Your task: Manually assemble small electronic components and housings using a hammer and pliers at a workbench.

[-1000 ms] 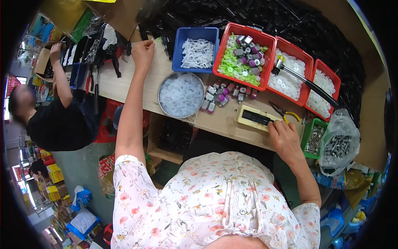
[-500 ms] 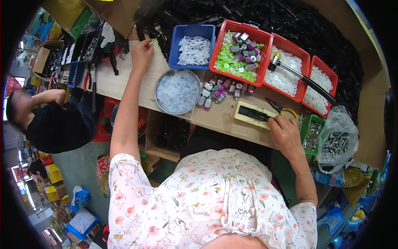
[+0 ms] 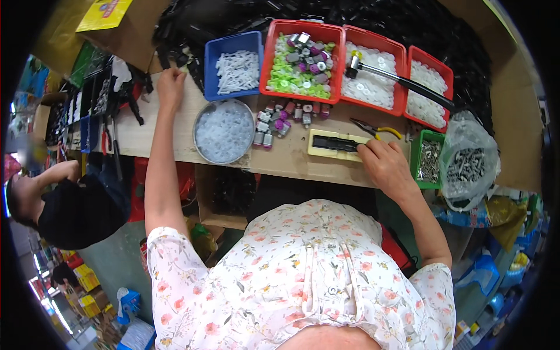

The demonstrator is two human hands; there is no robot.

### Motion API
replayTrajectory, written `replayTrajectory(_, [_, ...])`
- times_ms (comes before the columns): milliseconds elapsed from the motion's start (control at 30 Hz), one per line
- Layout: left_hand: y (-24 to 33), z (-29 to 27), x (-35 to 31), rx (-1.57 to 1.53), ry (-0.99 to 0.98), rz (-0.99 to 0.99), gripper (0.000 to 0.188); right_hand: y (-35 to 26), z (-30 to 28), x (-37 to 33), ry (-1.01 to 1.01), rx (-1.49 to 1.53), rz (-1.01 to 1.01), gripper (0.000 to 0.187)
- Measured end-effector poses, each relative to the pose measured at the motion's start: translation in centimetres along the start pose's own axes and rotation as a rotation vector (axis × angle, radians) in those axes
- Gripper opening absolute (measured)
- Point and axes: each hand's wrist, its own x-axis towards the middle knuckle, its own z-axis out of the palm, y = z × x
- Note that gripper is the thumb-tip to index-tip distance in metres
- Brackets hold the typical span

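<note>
Across the upper frame a black parts heap (image 3: 233, 17) meets the left hand (image 3: 170, 86), fingers bent at its edge; grip unclear. Centre right, the right hand (image 3: 385, 166) rests fingertips on the jig (image 3: 338, 144), probably light, rigid, best held by its long sides.

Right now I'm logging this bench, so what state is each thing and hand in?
Left hand: stretched out to the black parts pile.
Right hand: resting on the yellow block jig.
Round metal tin: open, full of white parts.
Blue plastic bin: part full.
Black-handled hammer: lying across the red bins.
Clear plastic bag: open, holding screws.
</note>
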Motion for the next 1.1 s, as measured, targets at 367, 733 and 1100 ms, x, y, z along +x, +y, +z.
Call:
replayTrajectory(367, [1.5,-7.8,-4.6,-0.274,-0.074,-0.183,0.016,-1.0,0.2,0.3,-0.033,-0.160,-0.092,0.026])
replayTrajectory(733, [11.5,-4.3,-0.2,-0.697,-0.149,-0.141,0.011,-0.9,0.0,0.1,0.095,0.058,0.015,0.026])
replayTrajectory(1100, [25.0,-2.4,-3.2,-0.524,-0.346,0.384,0.021,-6.6,3.9,12.2,0.094,0.104,-0.199,0.024])
